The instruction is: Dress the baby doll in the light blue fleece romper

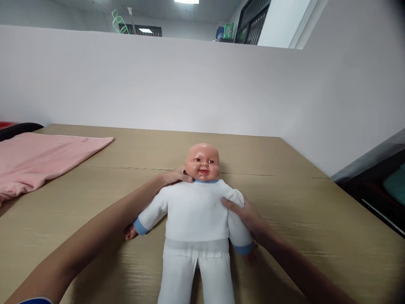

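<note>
A baby doll [198, 215] in a white fleece top with blue cuffs and white trousers lies face up on the wooden table [95, 198], its head toward the far side. My left hand [177, 176] is at the doll's neck and shoulder, thumb by the blue collar and the other fingers hidden behind the neck. On the other side, my right hand [243, 212] grips the doll's upper arm and side, with the thumb across the chest and the rest of the fingers out of sight behind it.
A pink cloth [47, 158] is spread at the left of the table, with a black curved object [22, 128] behind it. A white partition wall [177, 84] borders the far edge. At the right stands a dark shelf or frame [376, 190] with something teal.
</note>
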Available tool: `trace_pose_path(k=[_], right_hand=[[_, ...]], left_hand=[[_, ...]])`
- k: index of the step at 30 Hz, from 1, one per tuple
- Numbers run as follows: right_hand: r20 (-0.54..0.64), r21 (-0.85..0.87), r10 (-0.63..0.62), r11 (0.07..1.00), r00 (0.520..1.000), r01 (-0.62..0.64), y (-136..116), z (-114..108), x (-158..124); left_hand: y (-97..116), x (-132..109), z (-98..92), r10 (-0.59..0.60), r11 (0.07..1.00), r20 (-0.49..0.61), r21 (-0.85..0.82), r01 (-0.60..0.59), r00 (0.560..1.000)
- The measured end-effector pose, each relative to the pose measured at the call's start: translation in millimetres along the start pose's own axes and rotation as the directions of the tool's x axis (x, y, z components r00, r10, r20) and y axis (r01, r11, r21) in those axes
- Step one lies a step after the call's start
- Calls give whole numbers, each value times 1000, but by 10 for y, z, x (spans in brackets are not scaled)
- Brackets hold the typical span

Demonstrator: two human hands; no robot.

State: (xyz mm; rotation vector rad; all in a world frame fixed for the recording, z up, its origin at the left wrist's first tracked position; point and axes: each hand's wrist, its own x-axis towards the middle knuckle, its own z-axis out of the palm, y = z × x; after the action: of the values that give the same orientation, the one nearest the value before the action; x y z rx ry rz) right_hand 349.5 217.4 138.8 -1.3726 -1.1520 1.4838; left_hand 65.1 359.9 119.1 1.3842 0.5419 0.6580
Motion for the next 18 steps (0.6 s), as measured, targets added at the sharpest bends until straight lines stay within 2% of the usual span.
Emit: trace_pose_path(k=[5,10,13,18], right_hand=[[-3,89,82,993,997,-81,66,-14,213],[33,147,84,985,996,-88,184,-138,275],[32,93,17,995,999,-20,211,-243,300],[-38,-145,-174,975,984,167,244,-370,357]], left_hand=[[-93,158,-129,-27,998,-13,-61,26,1000],[-154,350,-270,15,984,-87,-174,-30,996],[-184,458,-372,3,977,-126,-210,-29,992],[-212,553,-491,-7,976,-297,-211,-59,955]])
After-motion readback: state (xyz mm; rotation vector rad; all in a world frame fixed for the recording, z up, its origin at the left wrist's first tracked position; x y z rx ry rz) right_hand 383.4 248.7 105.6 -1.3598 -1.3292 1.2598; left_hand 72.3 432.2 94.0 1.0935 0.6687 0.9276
